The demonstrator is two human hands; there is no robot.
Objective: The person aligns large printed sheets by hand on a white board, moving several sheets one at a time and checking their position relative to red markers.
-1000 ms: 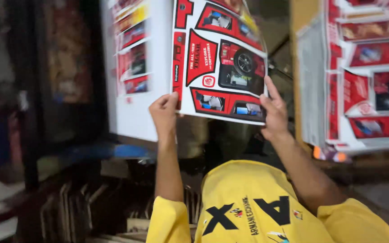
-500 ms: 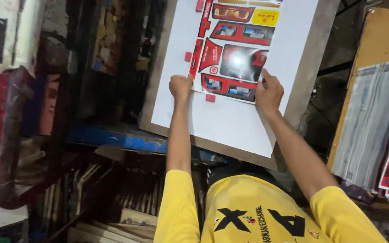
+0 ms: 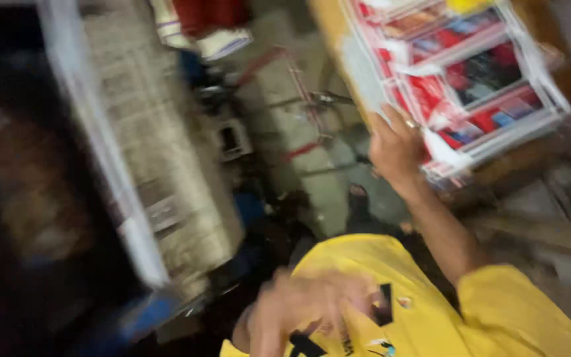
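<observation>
A blurred head-camera view takes in a cluttered workshop. At far left stands one large flat board with a pale edge, its face covered in fine grey print, its long axis running from upper left down toward lower right. Behind it, at centre, one grey machine frame crossed by red lines shows dimly; its details are too smeared to read.

At bottom centre, the left hand is raised in front of the yellow shirt. It is a streak of motion blur: the fingers seem spread and nothing shows in them, but whether the hand is open or closed cannot be told.

Further right, the right hand reaches up on a bare forearm from a yellow sleeve. Its fingers are closed on the lower left edge of one stack of printed sheets, red, white and black with small picture panels. One ring glints on a finger.

The stack sits in the upper right of the view, lying on one brown board beneath it. Its long axis slants from upper left to lower right, and the near lower corner points down toward the person. How many sheets make up the stack cannot be counted through the blur; several layered white edges show along its right side.
</observation>
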